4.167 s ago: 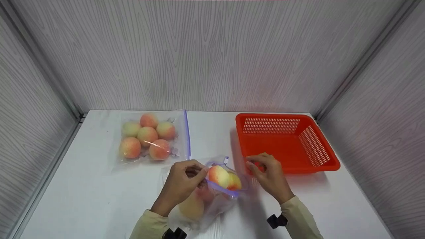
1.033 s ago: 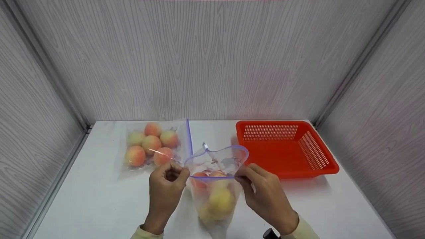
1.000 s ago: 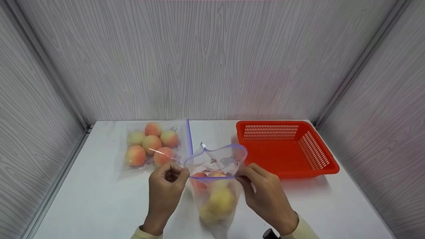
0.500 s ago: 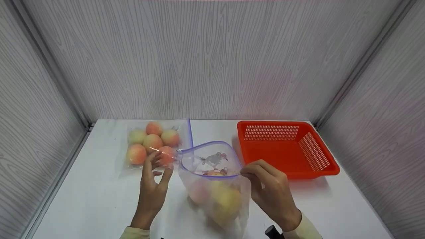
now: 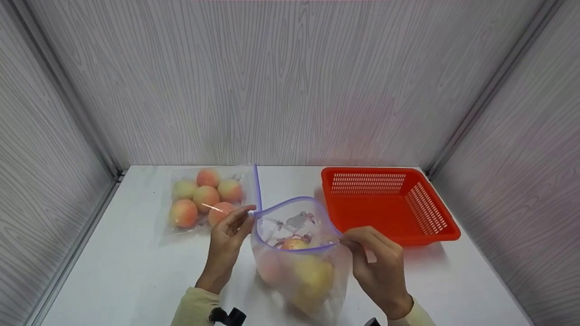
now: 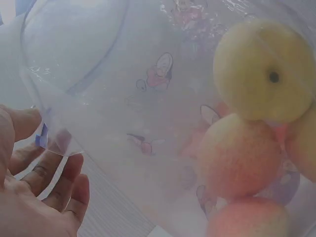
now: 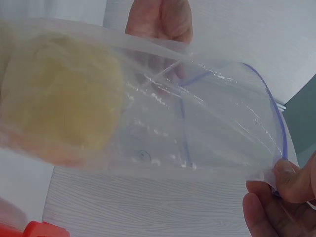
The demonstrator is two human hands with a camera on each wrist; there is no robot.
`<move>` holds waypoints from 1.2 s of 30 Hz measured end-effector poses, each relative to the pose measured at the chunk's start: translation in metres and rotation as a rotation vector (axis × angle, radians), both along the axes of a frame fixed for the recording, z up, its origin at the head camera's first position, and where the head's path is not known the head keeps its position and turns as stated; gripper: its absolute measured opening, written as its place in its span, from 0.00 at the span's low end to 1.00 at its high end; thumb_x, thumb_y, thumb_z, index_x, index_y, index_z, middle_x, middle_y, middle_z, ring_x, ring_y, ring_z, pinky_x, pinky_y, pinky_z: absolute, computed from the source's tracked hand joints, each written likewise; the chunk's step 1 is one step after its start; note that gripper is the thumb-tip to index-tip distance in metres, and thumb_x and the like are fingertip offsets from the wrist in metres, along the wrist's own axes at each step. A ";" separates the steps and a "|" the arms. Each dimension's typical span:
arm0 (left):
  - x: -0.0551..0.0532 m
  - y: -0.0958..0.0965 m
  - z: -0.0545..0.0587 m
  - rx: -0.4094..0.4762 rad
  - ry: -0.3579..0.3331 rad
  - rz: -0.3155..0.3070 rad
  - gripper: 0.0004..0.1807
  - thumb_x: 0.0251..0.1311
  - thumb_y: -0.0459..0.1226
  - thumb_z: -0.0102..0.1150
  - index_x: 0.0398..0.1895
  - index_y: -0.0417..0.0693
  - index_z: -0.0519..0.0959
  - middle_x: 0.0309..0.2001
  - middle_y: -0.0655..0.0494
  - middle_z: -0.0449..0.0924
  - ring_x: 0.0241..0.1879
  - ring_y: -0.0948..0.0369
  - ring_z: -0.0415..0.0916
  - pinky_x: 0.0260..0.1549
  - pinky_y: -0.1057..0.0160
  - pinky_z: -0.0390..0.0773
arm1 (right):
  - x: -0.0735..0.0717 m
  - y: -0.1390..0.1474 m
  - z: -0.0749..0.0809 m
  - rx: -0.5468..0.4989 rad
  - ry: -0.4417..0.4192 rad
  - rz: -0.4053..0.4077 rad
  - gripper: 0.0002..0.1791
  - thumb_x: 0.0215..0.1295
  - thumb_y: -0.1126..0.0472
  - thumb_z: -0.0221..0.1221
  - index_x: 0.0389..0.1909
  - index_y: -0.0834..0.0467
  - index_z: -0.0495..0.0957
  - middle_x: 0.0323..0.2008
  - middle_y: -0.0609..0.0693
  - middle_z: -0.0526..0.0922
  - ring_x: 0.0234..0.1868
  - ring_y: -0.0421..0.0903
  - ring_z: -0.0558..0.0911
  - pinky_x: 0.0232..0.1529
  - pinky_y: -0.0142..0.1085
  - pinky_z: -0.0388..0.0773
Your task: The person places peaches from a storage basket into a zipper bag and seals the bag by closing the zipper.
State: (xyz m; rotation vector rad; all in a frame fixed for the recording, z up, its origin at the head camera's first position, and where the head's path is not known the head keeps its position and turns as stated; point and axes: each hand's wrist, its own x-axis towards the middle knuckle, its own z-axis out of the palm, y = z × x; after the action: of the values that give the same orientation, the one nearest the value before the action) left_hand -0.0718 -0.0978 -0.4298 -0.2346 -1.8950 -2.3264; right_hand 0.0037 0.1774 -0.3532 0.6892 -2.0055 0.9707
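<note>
A clear zip bag (image 5: 297, 260) with a purple zip rim stands with its mouth spread between the hands. Peaches show inside it, among them a yellow one (image 6: 261, 71) and a reddish one (image 6: 239, 155). The right hand (image 5: 380, 262) pinches the rim at the right corner between thumb and fingers; the right wrist view shows that thumb (image 7: 294, 182) on the purple strip. At the opposite corner, by the small slider (image 6: 42, 134), is the left hand (image 5: 226, 244), its fingers loosely extended behind the film and its thumb apart from them.
A second zip bag (image 5: 249, 190) of several peaches lies flat at the back left, its purple strip facing right. The red plastic basket (image 5: 376, 213) with slotted sides stands at the back right. Wood-grain panels (image 5: 281, 81) enclose the white table (image 5: 118, 271).
Both hands first pulled the front rim taut. The left hand then let go, opened to the left, and has come back to the slider corner. The right hand keeps its pinch, slightly further right.
</note>
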 end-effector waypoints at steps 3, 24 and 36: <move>0.002 0.000 0.001 -0.024 0.041 0.091 0.13 0.65 0.28 0.64 0.51 0.31 0.82 0.49 0.44 0.83 0.50 0.57 0.81 0.52 0.65 0.80 | -0.003 0.004 -0.003 -0.044 0.002 -0.009 0.11 0.56 0.78 0.69 0.33 0.59 0.85 0.31 0.51 0.87 0.32 0.43 0.85 0.44 0.28 0.83; 0.037 -0.019 0.022 -0.014 0.189 0.290 0.09 0.51 0.21 0.72 0.37 0.31 0.87 0.32 0.50 0.89 0.31 0.62 0.86 0.38 0.64 0.86 | -0.031 0.038 -0.024 -0.601 -0.187 0.101 0.07 0.57 0.85 0.62 0.36 0.76 0.84 0.32 0.64 0.87 0.32 0.47 0.88 0.41 0.35 0.86; 0.040 -0.017 0.022 -0.083 0.274 0.245 0.05 0.56 0.21 0.68 0.36 0.31 0.87 0.32 0.47 0.89 0.32 0.62 0.87 0.38 0.67 0.85 | -0.044 0.044 -0.043 -0.727 -0.197 0.063 0.10 0.61 0.82 0.61 0.44 0.80 0.79 0.37 0.59 0.89 0.39 0.48 0.88 0.47 0.35 0.84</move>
State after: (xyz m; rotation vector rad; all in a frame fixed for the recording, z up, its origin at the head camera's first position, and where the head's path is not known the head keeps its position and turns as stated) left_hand -0.0318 -0.1148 -0.4080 -0.2945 -1.7771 -1.9509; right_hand -0.0398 0.2218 -0.3964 0.2565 -1.6085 1.7263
